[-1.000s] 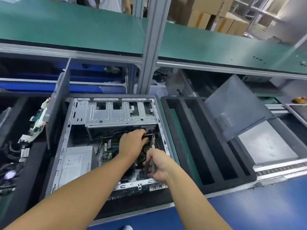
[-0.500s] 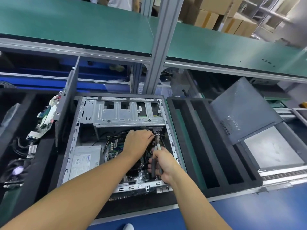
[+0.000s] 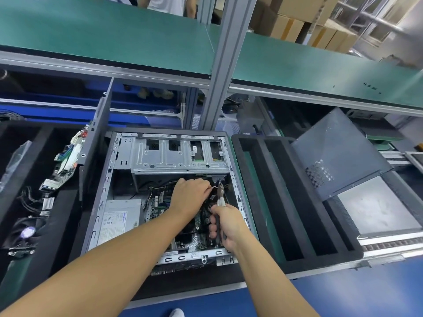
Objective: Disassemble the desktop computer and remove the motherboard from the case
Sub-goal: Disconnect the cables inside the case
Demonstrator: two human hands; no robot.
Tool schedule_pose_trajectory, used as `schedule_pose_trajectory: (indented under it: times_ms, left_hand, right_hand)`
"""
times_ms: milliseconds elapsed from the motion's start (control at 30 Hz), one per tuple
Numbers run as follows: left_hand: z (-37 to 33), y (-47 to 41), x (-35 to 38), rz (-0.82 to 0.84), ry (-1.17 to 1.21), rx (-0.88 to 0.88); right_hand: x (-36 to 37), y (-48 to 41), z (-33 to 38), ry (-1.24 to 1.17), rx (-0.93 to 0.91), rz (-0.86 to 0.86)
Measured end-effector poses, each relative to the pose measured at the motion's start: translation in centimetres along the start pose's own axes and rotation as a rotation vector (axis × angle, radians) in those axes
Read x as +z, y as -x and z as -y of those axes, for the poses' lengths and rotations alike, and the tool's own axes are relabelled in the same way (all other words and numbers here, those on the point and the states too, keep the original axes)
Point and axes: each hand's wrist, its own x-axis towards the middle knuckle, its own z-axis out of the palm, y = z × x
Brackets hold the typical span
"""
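The open desktop case (image 3: 100,195) lies on its side in front of me. Its motherboard (image 3: 160,201) sits on the case floor, partly hidden under my arms. My left hand (image 3: 188,195) reaches into the case and pinches a thin cable end near the upper right corner of the board. My right hand (image 3: 225,225) grips the dark handles of a pair of pliers (image 3: 220,194), whose tip points up at that cable, just below a wide connector (image 3: 218,178). A grey power supply (image 3: 120,219) fills the lower left of the case. The metal drive cage (image 3: 169,159) spans the far end.
A black foam tray (image 3: 283,202) with long slots lies right of the case. A perforated side panel (image 3: 338,154) leans beyond it. Removed circuit boards (image 3: 65,161), cables and a fan (image 3: 26,233) lie in the black tray at left. A green shelf (image 3: 114,35) and an aluminium post (image 3: 225,58) stand behind.
My view has shifted so the case sits further right in frame. The pliers' tip has risen toward the cable that my left hand pinches. Both hands stay inside the case.
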Motion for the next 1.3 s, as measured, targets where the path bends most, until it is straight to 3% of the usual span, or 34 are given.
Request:
schedule_pose_trajectory:
  times_ms: [133, 433, 567, 833, 1000, 1200, 1300]
  left_hand:
    - [0.7, 0.7, 0.3, -0.031, 0.187, -0.041]
    - [1.9, 0.7, -2.4, -0.01, 0.825, -0.385]
    - [2.4, 0.8, -3.9, 0.026, 1.086, -0.456]
    - [4.9, 2.9, -7.3, -0.031, 1.433, -0.497]
    - [6.7, 5.9, -9.5, 0.033, 1.385, -0.512]
    - [10.6, 11.2, -13.2, -0.145, 1.548, -0.59]
    - [14.7, 16.1, -15.1, -0.342, 1.733, -0.645]
  right_hand:
    - [-0.1, 0.2, -0.2, 0.009, -0.027, 0.11]
    - [-1.3, 0.1, 0.1, -0.233, -0.088, 0.398]
    - [-1.5, 0.1, -0.1, -0.256, -0.087, 0.543]
    - [-0.4, 0.9, 0.6, -0.294, -0.141, 0.758]
    - [4.3, 1.6, 1.6, -0.161, -0.17, 0.888]
    - [9.8, 4.2, 0.7, -0.153, -0.104, 1.012]
    - [13.5, 5.9, -0.9, -0.105, -0.026, 1.084]
